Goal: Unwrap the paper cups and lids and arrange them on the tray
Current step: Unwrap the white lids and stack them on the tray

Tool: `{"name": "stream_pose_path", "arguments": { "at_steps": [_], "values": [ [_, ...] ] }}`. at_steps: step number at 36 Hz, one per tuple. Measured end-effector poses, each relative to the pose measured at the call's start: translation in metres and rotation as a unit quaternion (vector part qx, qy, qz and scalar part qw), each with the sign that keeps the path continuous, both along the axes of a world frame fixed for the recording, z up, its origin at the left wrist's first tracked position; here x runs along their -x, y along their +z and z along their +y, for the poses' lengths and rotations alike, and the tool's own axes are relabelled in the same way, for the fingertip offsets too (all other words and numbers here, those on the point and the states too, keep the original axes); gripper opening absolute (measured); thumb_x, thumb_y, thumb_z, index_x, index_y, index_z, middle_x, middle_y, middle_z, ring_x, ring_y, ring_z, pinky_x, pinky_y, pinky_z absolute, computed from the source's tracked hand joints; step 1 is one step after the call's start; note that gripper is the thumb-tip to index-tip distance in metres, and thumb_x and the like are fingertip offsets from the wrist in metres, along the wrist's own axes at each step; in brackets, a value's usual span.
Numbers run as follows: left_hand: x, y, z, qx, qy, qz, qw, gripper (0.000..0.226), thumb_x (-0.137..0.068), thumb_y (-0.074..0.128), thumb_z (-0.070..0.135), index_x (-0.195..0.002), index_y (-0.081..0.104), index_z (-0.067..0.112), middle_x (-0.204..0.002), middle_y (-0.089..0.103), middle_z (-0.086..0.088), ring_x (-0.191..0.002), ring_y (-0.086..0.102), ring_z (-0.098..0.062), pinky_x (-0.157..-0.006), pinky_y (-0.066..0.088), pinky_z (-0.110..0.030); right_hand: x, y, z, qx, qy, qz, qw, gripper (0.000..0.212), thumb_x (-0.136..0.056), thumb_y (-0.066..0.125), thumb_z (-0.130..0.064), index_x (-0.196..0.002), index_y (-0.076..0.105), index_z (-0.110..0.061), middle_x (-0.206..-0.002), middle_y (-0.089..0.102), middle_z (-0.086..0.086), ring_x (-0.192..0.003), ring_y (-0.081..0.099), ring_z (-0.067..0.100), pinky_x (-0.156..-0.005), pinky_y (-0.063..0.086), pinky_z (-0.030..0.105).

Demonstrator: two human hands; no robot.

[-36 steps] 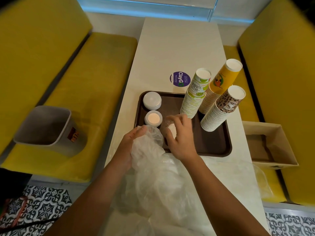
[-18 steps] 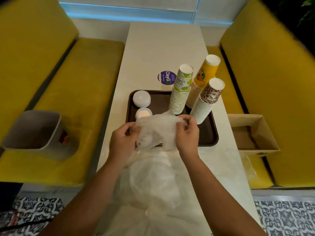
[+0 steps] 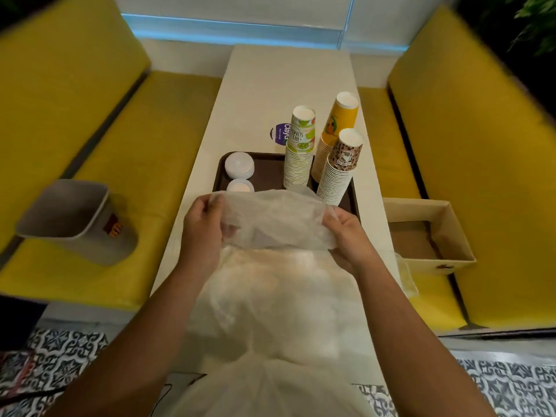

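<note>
Presently, on a pale table [image 3: 285, 85] between yellow benches [image 3: 144, 145]:

Item: brown tray [image 3: 267, 174], set lengthwise across the table, its near edge hidden behind the wrap.

Item: three stacks of paper cups, mouths down, on the tray's right part. Lime-print stack [image 3: 299, 155] stands nearest the tray's middle. Leopard-print stack [image 3: 338, 176] stands just beside it to the right. Yellow stack [image 3: 341, 121] rises behind these two, its foot partly hidden.

Item: two stacks of white lids on the tray's left part. Larger lid stack [image 3: 239, 165] sits in the far left corner. Smaller lid stack [image 3: 239, 186] sits just in front of it, its near rim covered by the wrap.

Item: clear plastic wrap [image 3: 276, 218], crumpled, held above the tray's near edge and stretched between both hands. Left hand [image 3: 201, 227] grips its left end, fingers and thumb curled round the film. Right hand [image 3: 346, 233] pinches its right end, fingers curled. Whether anything is inside the wrap cannot be told.

Item: larger plastic sheet [image 3: 270, 311], loose, lying on the table's near end under the forearms.

Item: round purple sticker [image 3: 277, 135] on the tabletop, beyond the tray, partly behind the lime-print stack.

Item: grey bin [image 3: 69, 218], tilted, on the left bench.

Item: open cardboard box [image 3: 427, 236] on the right bench, beside the table edge.
</note>
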State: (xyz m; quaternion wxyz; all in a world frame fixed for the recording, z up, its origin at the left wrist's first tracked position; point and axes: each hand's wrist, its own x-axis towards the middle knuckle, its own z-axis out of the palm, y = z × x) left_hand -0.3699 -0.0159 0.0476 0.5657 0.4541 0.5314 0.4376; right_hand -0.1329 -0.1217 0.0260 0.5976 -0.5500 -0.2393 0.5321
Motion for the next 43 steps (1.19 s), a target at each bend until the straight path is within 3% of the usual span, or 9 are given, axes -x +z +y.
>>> {"name": "stream_pose_path", "arguments": {
  "at_steps": [6,10,14,19,24,31,36,39,43],
  "values": [
    [-0.011,0.014,-0.021,0.049,-0.026,-0.07,0.996,0.022,-0.104,0.06,0.038,-0.104,0.071,0.019,-0.077,0.066,0.007,-0.059,0.058,-0.003,-0.051,0.047,-0.022,-0.006,0.008,-0.017,0.028,-0.049,-0.044,0.997,0.024,-0.1,0.061,0.001,-0.088,0.048,-0.014,-0.072,0.059,0.005,-0.064,0.056,0.019,-0.052,0.05,0.027],
    [-0.019,0.016,-0.036,-0.011,-0.032,0.037,0.999,0.038,-0.098,0.063,0.052,-0.079,0.069,0.02,-0.058,0.056,0.014,-0.054,0.049,-0.002,-0.049,0.038,-0.019,-0.014,0.008,-0.028,0.064,-0.035,-0.101,0.992,0.027,-0.094,0.062,-0.031,-0.118,0.062,-0.017,-0.111,0.069,0.01,-0.102,0.068,0.027,-0.078,0.057,0.034],
    [-0.039,0.027,-0.054,0.014,-0.045,0.094,0.994,0.061,-0.089,0.066,0.067,-0.083,0.069,0.006,-0.079,0.061,-0.007,-0.075,0.055,-0.018,-0.071,0.045,-0.034,0.002,0.012,-0.039,0.014,0.1,-0.08,0.992,0.05,-0.091,0.066,-0.063,-0.133,0.066,-0.035,-0.131,0.07,-0.007,-0.123,0.066,0.015,-0.103,0.056,0.037],
    [-0.033,0.028,-0.061,0.112,-0.218,0.031,0.969,0.077,-0.048,0.084,0.084,-0.103,0.078,0.031,-0.103,0.071,-0.004,-0.097,0.062,-0.027,-0.09,0.051,-0.046,0.015,0.0,-0.041,0.021,-0.012,-0.196,0.98,0.03,-0.107,0.059,-0.033,-0.107,0.075,-0.007,-0.102,0.075,0.018,-0.09,0.073,0.024,-0.087,0.06,0.054],
    [0.001,0.025,-0.053,0.028,-0.372,0.181,0.91,0.047,-0.072,0.093,0.038,-0.113,0.075,0.022,-0.109,0.078,-0.005,-0.103,0.073,-0.025,-0.09,0.06,-0.045,-0.013,-0.004,-0.045,0.02,-0.167,-0.214,0.962,0.03,-0.11,0.052,-0.029,-0.093,0.076,-0.026,-0.092,0.079,-0.001,-0.092,0.075,0.02,-0.088,0.062,0.045],
    [0.024,0.022,-0.038,-0.034,-0.255,0.237,0.937,0.035,-0.096,0.068,0.003,-0.116,0.075,0.031,-0.107,0.077,0.013,-0.101,0.071,-0.008,-0.095,0.06,-0.039,-0.025,-0.017,-0.054,0.02,-0.238,-0.262,0.935,0.016,-0.11,0.047,-0.029,-0.107,0.062,-0.025,-0.096,0.07,-0.006,-0.089,0.067,0.013,-0.082,0.057,0.041],
    [0.002,0.011,-0.05,-0.103,-0.147,0.236,0.955,0.054,-0.089,0.08,0.031,-0.137,0.056,0.038,-0.125,0.062,0.01,-0.108,0.063,-0.008,-0.09,0.057,-0.034,-0.011,-0.025,-0.058,-0.01,-0.162,-0.214,0.963,0.028,-0.11,0.049,-0.041,-0.133,0.056,-0.055,-0.136,0.061,-0.023,-0.13,0.059,0.009,-0.109,0.052,0.041],
    [-0.015,-0.001,-0.06,-0.135,-0.254,0.304,0.908,0.074,-0.083,0.087,0.032,-0.147,0.05,0.036,-0.107,0.067,0.014,-0.096,0.065,-0.002,-0.085,0.052,-0.022,-0.004,-0.024,-0.056,-0.007,-0.131,-0.233,0.964,0.041,-0.113,0.046,-0.036,-0.153,0.046,-0.043,-0.146,0.048,-0.028,-0.137,0.047,0.001,-0.11,0.043,0.023],
    [-0.004,-0.007,-0.055,-0.201,-0.178,0.347,0.899,0.037,-0.094,0.076,0.016,-0.13,0.069,0.019,-0.1,0.075,0.005,-0.089,0.07,-0.007,-0.083,0.06,-0.025,-0.016,-0.019,-0.059,0.048,-0.229,-0.305,0.923,0.032,-0.111,0.043,-0.016,-0.127,0.069,-0.026,-0.124,0.068,-0.016,-0.119,0.062,0.009,-0.107,0.05,0.027]
  ]
}}
